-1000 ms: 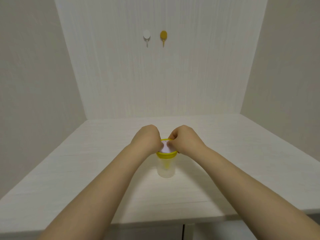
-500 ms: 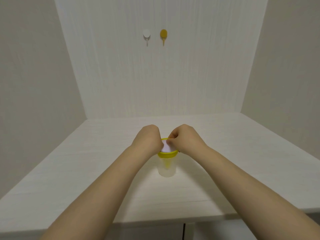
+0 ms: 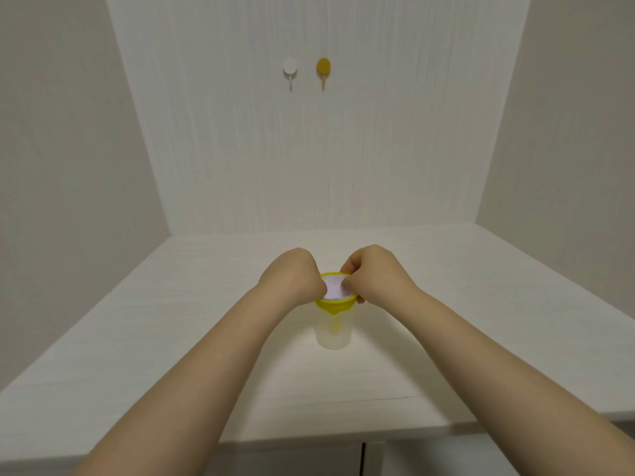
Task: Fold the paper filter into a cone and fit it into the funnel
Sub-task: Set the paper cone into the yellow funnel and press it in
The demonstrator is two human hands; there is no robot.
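A yellow funnel (image 3: 335,305) sits in a translucent plastic cup (image 3: 333,336) in the middle of the white table (image 3: 171,338). A white paper filter (image 3: 332,287) lies inside the funnel's mouth. My left hand (image 3: 292,280) is curled against the funnel's left rim, with its fingertips hidden behind the knuckles. My right hand (image 3: 378,273) is at the right rim. Its fingertips rest on the filter inside and its thumb is under the rim outside, pinching paper and rim together.
Two round wall hooks, one white (image 3: 290,67) and one mustard yellow (image 3: 323,67), hang high on the back wall. Side walls close in the table on the left and right. The table's front edge (image 3: 309,438) runs just below my forearms, with cabinet doors beneath.
My hands have drawn slightly apart, so more of the white filter shows in the funnel. My right fingers have shifted toward the right rim. The cup and funnel have stayed put.
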